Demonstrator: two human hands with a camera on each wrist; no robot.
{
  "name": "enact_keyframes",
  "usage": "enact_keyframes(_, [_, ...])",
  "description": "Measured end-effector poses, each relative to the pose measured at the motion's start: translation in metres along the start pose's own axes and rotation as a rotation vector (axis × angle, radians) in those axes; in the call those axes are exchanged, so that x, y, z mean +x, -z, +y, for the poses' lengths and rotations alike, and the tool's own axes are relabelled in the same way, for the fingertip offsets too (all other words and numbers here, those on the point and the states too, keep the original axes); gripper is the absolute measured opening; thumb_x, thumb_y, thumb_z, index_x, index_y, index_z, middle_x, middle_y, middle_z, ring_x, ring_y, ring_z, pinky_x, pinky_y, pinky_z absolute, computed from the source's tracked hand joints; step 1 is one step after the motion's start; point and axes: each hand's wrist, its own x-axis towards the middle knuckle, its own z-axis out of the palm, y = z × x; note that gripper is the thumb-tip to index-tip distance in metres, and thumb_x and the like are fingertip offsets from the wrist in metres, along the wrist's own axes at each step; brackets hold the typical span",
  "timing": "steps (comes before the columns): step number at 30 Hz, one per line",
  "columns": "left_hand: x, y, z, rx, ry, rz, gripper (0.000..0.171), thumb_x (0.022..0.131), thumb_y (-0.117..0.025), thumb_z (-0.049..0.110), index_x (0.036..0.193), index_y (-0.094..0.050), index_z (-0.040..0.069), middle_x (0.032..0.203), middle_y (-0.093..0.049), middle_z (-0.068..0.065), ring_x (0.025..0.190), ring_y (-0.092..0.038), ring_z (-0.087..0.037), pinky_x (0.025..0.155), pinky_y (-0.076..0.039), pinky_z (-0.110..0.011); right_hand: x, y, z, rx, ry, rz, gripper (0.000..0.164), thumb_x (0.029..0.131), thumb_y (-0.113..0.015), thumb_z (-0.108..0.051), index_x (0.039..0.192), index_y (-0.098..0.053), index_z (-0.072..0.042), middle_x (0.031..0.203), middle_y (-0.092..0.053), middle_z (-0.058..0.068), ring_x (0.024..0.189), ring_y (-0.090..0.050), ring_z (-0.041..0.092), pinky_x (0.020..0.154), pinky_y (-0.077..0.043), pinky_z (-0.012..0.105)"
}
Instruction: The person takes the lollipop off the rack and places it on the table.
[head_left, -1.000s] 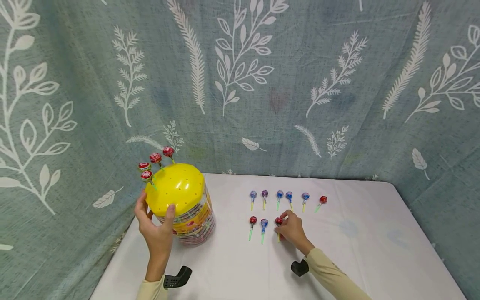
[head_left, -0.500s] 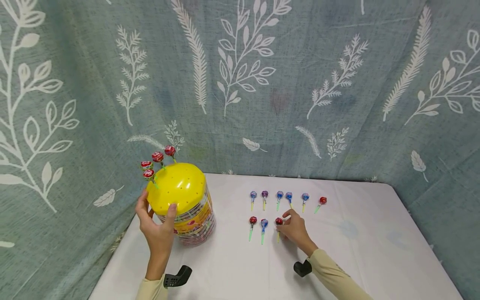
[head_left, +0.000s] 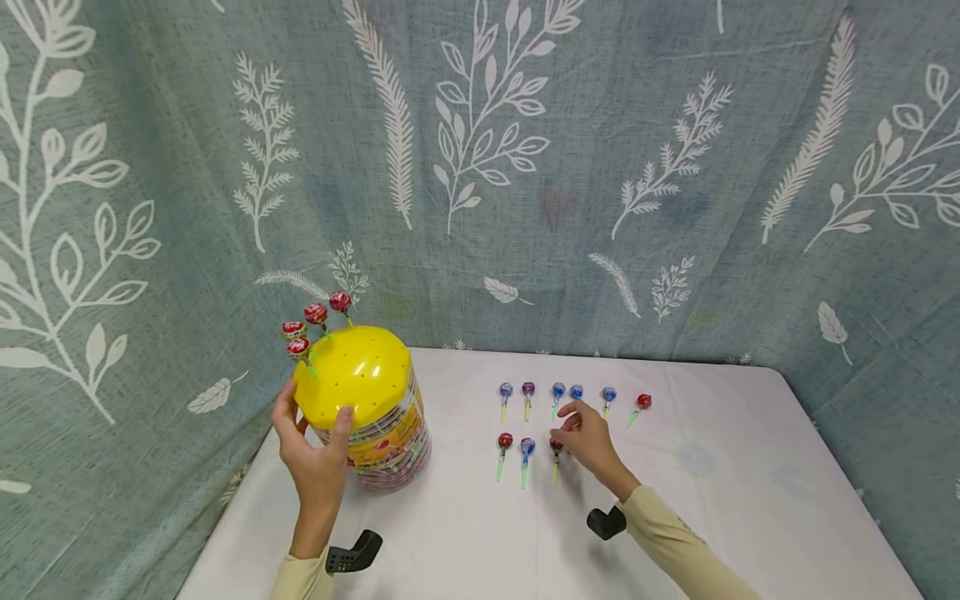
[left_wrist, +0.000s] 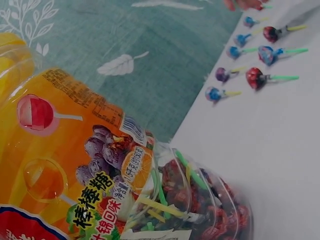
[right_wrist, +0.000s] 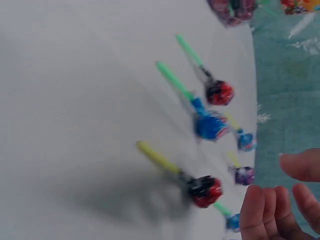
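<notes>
My left hand (head_left: 315, 467) grips the yellow lid (head_left: 363, 371) of a clear candy jar (head_left: 390, 446), thumb on the near side and fingers on the left. Several red-wrapped lollipops (head_left: 340, 302) stand upright in holes along the lid's left and far edge. My right hand (head_left: 588, 442) hovers just above a red lollipop with a yellow stick (right_wrist: 204, 191), which lies on the table. In the right wrist view its thumb and fingers are apart, with nothing between them. More lollipops show through the jar's wall in the left wrist view. The left hand itself is out of that view.
Beside that lollipop lie a blue lollipop (head_left: 528, 448) and a red one with a green stick (head_left: 505, 440). Behind them runs a row of several more, from a blue one (head_left: 506, 389) to a red one (head_left: 643, 402). A leaf-patterned curtain (head_left: 480, 250) hangs behind the white table (head_left: 720, 500).
The right hand's fingers have come off the red lollipop with the yellow stick and lifted slightly up and away. The lollipop stays on the table. My left hand keeps its grip on the jar.
</notes>
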Motion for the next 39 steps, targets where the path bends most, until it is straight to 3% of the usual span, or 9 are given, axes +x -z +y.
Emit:
enact_keyframes(7, [0.003,0.001,0.003,0.03,0.03,-0.032,0.078,0.078,-0.07,0.017,0.146,-0.03,0.017,0.145,-0.037,0.002,0.134,-0.031,-0.019,0.101,-0.029,-0.034,0.004,0.002,-0.035,0.053,0.119,-0.019,0.02,0.078,-0.071,-0.002,0.094,-0.06,-0.004,0.074,-0.056,0.007,0.055,-0.05,0.017,0.048,-0.045,0.028])
enact_keyframes(14, [0.004,0.005,0.009,0.087,0.086,-0.064,0.078,0.078,-0.071,0.019,0.145,-0.03,0.017,0.144,-0.035,0.0,0.133,-0.03,-0.016,0.101,-0.029,-0.045,0.01,0.005,-0.078,0.145,0.186,-0.089,0.02,0.081,-0.071,-0.003,0.098,-0.06,-0.006,0.079,-0.058,0.009,0.069,-0.058,0.024,0.057,-0.053,0.039])
enact_keyframes(20, [0.006,0.007,0.013,0.083,0.127,-0.077,0.08,0.078,-0.071,0.018,0.145,-0.029,0.016,0.145,-0.034,-0.002,0.133,-0.029,-0.017,0.101,-0.028,-0.05,0.016,0.007,-0.11,0.159,0.28,-0.121,0.019,0.083,-0.07,-0.005,0.098,-0.06,-0.006,0.081,-0.059,0.009,0.073,-0.06,0.022,0.056,-0.052,0.031])
enact_keyframes(27, [0.008,0.006,0.022,0.085,0.181,-0.102,0.083,0.079,-0.073,0.021,0.147,-0.026,0.017,0.146,-0.031,-0.002,0.132,-0.027,-0.02,0.102,-0.025,-0.056,0.019,0.011,-0.145,0.168,0.343,-0.149,0.019,0.085,-0.07,-0.009,0.101,-0.06,-0.008,0.086,-0.061,0.008,0.078,-0.061,0.023,0.061,-0.054,0.037])
enact_keyframes(32, [0.007,0.006,0.022,0.11,0.186,-0.119,0.086,0.079,-0.074,0.021,0.149,-0.025,0.019,0.148,-0.03,-0.003,0.133,-0.026,-0.023,0.102,-0.023,-0.062,0.021,0.01,-0.163,0.185,0.386,-0.173,0.018,0.086,-0.069,-0.01,0.101,-0.06,-0.009,0.088,-0.062,0.007,0.078,-0.061,0.022,0.061,-0.053,0.034])
enact_keyframes(39, [0.009,0.007,0.018,0.082,0.168,-0.114,0.088,0.077,-0.076,0.016,0.149,-0.026,0.017,0.148,-0.031,-0.002,0.133,-0.027,-0.022,0.101,-0.025,-0.06,0.023,0.005,-0.185,0.184,0.444,-0.169,0.018,0.085,-0.069,-0.011,0.101,-0.061,-0.009,0.088,-0.064,0.005,0.077,-0.062,0.022,0.062,-0.053,0.032])
